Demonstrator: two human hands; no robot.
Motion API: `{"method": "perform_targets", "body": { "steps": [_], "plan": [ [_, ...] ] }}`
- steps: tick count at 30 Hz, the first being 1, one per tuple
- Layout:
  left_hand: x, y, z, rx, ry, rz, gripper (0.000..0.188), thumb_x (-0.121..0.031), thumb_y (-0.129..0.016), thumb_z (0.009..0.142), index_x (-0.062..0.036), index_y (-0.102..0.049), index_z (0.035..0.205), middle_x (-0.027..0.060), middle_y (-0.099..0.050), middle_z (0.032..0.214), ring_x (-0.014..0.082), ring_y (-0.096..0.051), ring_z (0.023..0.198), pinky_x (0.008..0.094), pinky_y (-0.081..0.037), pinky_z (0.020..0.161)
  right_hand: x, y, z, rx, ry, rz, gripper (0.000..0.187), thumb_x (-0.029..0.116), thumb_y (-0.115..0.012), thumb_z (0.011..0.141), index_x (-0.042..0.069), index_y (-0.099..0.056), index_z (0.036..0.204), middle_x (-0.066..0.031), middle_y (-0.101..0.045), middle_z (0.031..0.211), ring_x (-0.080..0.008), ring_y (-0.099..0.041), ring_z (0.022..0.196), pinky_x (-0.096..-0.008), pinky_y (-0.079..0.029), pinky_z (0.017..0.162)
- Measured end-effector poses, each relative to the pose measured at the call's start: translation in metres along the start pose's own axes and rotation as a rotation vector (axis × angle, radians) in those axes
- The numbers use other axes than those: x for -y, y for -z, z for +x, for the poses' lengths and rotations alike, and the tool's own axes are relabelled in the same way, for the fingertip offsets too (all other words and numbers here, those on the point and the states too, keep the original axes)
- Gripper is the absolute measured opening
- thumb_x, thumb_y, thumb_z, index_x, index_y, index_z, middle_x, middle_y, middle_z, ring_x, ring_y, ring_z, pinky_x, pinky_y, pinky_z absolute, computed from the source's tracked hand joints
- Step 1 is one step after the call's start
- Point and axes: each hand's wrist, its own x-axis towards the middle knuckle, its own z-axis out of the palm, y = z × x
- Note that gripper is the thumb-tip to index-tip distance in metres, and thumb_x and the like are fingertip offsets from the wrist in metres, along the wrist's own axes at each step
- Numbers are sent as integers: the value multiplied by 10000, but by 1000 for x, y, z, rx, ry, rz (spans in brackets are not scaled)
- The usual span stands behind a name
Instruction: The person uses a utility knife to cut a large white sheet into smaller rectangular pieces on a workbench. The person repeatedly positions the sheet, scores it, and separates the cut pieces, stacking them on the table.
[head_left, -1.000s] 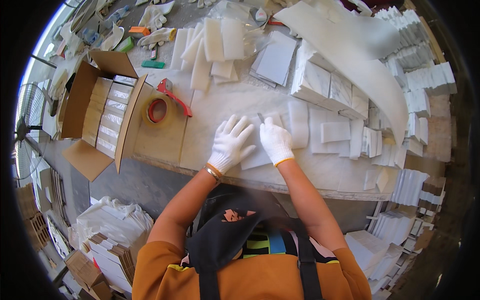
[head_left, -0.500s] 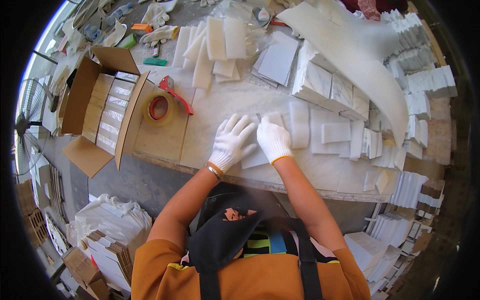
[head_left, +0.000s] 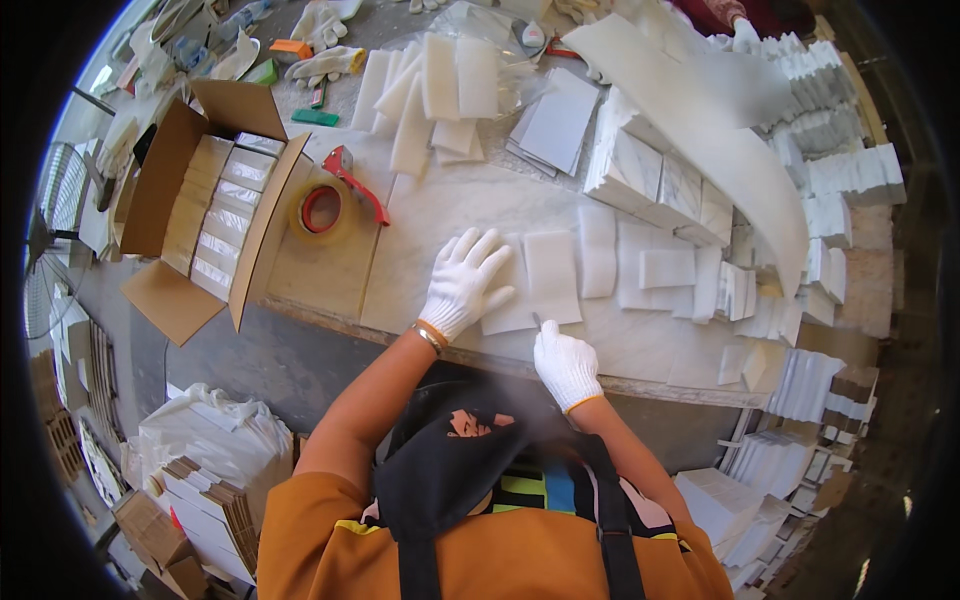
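One cluttered pale table [head_left: 425, 212] over grey floor [head_left: 255, 360] bears the splayed left hand [head_left: 464, 284], the right hand [head_left: 566, 362] gripping a thin tool [head_left: 537, 320].

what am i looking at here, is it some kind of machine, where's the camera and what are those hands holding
There is no machine: these are a person's own two hands in white knit gloves. A wide fisheye camera on that person's head looks down, so straight edges seem to bend.

The left hand lies flat with fingers spread, its thumb over a white foam sheet; it grips nothing. The right hand holds a thin tool, perhaps a blade, but too small to tell.

On the worktable, to the left, are a red tape dispenser and an open cardboard box. To the right are stacked veined white tiles.
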Motion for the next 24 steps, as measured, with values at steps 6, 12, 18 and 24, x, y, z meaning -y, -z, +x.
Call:
{"method": "perform_targets", "body": {
  "steps": [6, 12, 18, 24],
  "plan": [
    [-1, 0, 3, -2, 8, 2, 606, -341, -764, 699, -121, -586, 1234, 167, -517, 1337, 361, -487, 1220, 480, -398, 1002, -37, -18, -56, -16, 107, 80, 236, 303, -454, 944, 72, -503, 939, -236, -654, 715, -436, -655, 679, -545, -504, 629],
    [2, 18, 20, 237, 195, -34, 759, -304, -788, 688, -110, -486, 1356, 169, -557, 1288, 364, -544, 1135, 438, -458, 931, -53, 21, -29, -269, -38, 864, 187, 259, -588, 940, 76, -559, 956, -106, -626, 647, -192, -615, 557, -348, -485, 556],
    [34, 38, 32, 478, 420, -499, 544, -207, -758, 751, 2, -588, 1224, 80, -663, 957, 192, -620, 813, 311, -509, 760, -116, 21, -4, -698, -24, 906, 156, 172, -622, 934, 29, -571, 898, -44, -563, 745, -83, -503, 654, -267, -446, 625],
    [3, 55, 99, 485, 528, -1048, 367, -186, -719, 835, 33, -622, 1113, 33, -653, 944, 115, -585, 841, 259, -471, 759, -196, 19, -3, -944, -241, 1191, 166, 171, -650, 914, 26, -606, 848, 23, -485, 773, -50, -410, 629, -249, -348, 565]
  ]
}}
